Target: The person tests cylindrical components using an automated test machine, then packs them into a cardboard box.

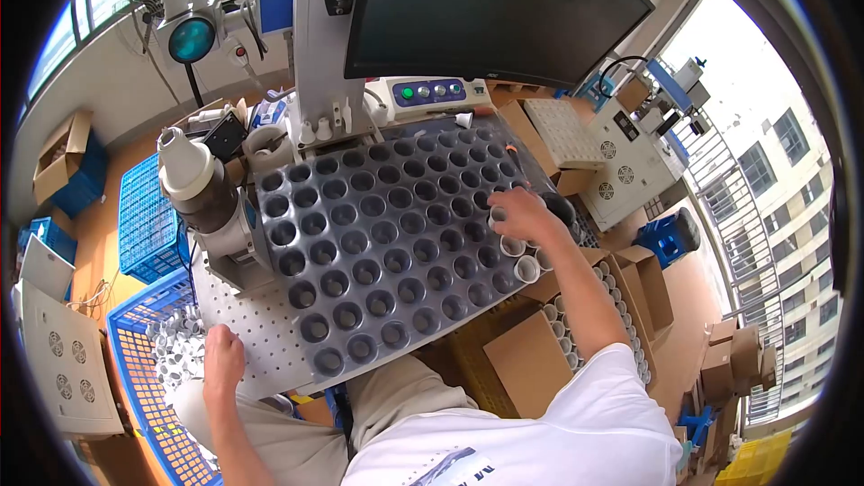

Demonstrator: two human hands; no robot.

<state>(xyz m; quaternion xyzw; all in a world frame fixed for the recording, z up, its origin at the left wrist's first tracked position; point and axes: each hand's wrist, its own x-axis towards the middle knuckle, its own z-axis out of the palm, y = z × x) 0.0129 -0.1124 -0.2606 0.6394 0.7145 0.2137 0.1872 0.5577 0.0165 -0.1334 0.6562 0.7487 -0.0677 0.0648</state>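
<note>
A dark plastic tray [397, 256] with rows of round pockets lies on the perforated metal table. At its right edge, my right hand [522, 216] has its fingers closed around a white cup [498, 214]. Just below that hand, more white cups [526, 268] stand in the tray's right-hand pockets. My left hand [223, 355] is closed at the table's left edge, beside a blue basket [135, 342] of small white parts [177, 346]. Whatever its fingers may hold is hidden.
Behind the tray stand a monitor [495, 13] and a control box [432, 92] with buttons. A machine head with a white cone [184, 166] rises at the tray's left. Cardboard boxes with white cups [621, 306] sit right of the table.
</note>
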